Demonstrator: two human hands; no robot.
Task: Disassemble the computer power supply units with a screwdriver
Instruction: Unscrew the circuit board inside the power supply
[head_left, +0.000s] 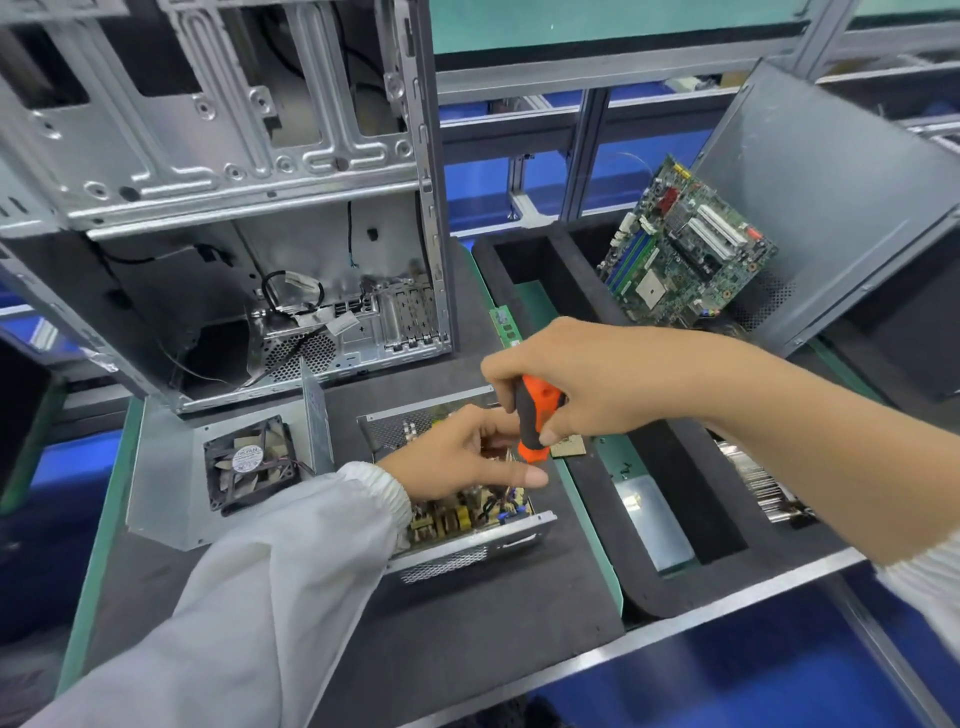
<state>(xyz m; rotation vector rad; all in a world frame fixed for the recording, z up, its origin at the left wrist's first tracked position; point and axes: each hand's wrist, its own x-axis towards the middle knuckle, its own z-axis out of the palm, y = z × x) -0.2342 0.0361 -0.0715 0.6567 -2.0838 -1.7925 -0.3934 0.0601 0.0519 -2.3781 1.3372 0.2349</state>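
An opened power supply unit (470, 543) lies on the black mat, its circuit board and coils exposed. My right hand (571, 379) grips an orange and black screwdriver (535, 415) upright above the unit, tip pointing down into it. My left hand (462, 457) reaches over the board with fingers spread near the screwdriver's lower end; whether it touches the tool I cannot tell. The unit's removed cover (171, 478), with a black fan (252, 465) mounted on it, lies to the left.
An empty metal computer case (234, 208) stands behind the unit. A black foam tray (639, 525) at the right holds a motherboard (685, 249) leaning against a grey side panel (831, 197), plus a heatsink (763, 483). The bench edge runs along the front.
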